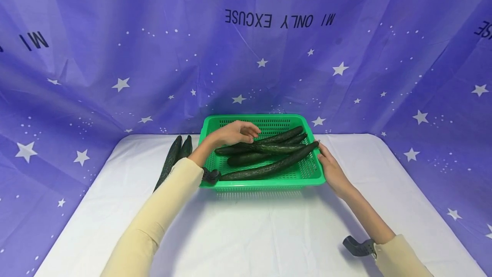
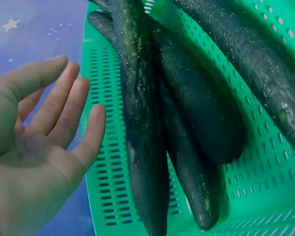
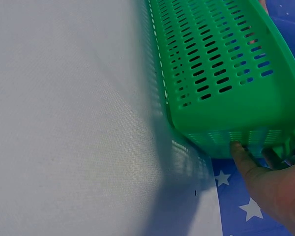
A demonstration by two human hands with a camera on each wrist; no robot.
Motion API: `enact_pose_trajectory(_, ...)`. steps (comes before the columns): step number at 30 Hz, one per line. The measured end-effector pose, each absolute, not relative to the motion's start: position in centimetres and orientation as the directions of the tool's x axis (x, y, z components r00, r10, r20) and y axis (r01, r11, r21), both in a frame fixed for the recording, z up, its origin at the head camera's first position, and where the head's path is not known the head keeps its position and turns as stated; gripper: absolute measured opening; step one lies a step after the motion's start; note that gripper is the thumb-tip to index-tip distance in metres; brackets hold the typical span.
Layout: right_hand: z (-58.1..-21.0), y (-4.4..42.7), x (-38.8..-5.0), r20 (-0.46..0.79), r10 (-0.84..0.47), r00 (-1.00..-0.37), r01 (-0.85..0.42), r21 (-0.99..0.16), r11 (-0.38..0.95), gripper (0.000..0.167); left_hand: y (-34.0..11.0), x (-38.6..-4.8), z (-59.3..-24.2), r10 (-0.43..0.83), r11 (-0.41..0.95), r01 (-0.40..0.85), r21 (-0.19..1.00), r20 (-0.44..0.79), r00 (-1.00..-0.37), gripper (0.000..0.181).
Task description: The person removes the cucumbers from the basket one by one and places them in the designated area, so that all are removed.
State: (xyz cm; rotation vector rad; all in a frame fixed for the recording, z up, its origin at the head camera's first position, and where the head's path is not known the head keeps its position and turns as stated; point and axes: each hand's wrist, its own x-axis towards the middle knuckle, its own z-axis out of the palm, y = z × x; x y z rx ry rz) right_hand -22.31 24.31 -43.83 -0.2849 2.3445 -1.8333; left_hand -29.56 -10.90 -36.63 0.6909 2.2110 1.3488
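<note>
A green plastic basket (image 1: pixel 265 183) with slotted walls stands at the back of the table, several dark green cucumbers (image 1: pixel 265 169) lying across one another in it. My left hand (image 1: pixel 236 133) hovers over the basket's left part, fingers loosely bent. In the left wrist view that hand (image 2: pixel 49 118) has nothing in its palm and is apart from the nearest cucumber (image 2: pixel 140 123). My right hand (image 1: pixel 334 170) holds the basket by its right end. From the right wrist, that hand (image 3: pixel 278 191) shows a fingertip against the end wall; the rim partly hides its other fingers.
Two more cucumbers (image 1: pixel 171 159) lie on the white tablecloth (image 1: pixel 269 234) left of the basket, partly behind my left sleeve. A purple star-printed curtain (image 1: pixel 184 54) rises close behind the basket and along both sides. A dark strap piece (image 1: pixel 359 246) sits at my right wrist.
</note>
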Motion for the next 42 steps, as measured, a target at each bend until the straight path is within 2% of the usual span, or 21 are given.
enact_pose_trajectory(13,-44.1,24.1,-22.1,-0.021,-0.247,-0.969,-0.036,-0.974,0.225,0.054,-9.3,-31.0,-38.3,0.625,0.597,0.235,0.767,-0.26,-0.736,0.043)
enact_pose_trajectory(22,-44.2,24.1,-22.1,-0.016,-0.25,-0.968,-0.044,-0.972,0.232,0.054,-8.5,-31.9,-39.1,0.65,0.644,0.312,0.698,-0.285,-0.704,0.04)
enact_pose_trajectory(32,-44.1,24.1,-22.2,-0.006,-0.241,-0.97,-0.05,-0.974,0.222,0.054,-8.1,-32.3,-39.6,0.64,0.668,0.275,0.691,-0.346,-0.686,0.044)
enact_pose_trajectory(42,-44.0,24.2,-22.4,-0.001,-0.236,-0.972,-0.056,-0.971,0.233,0.054,-8.2,-32.5,-38.2,0.673,0.639,0.348,0.685,-0.281,-0.684,0.044)
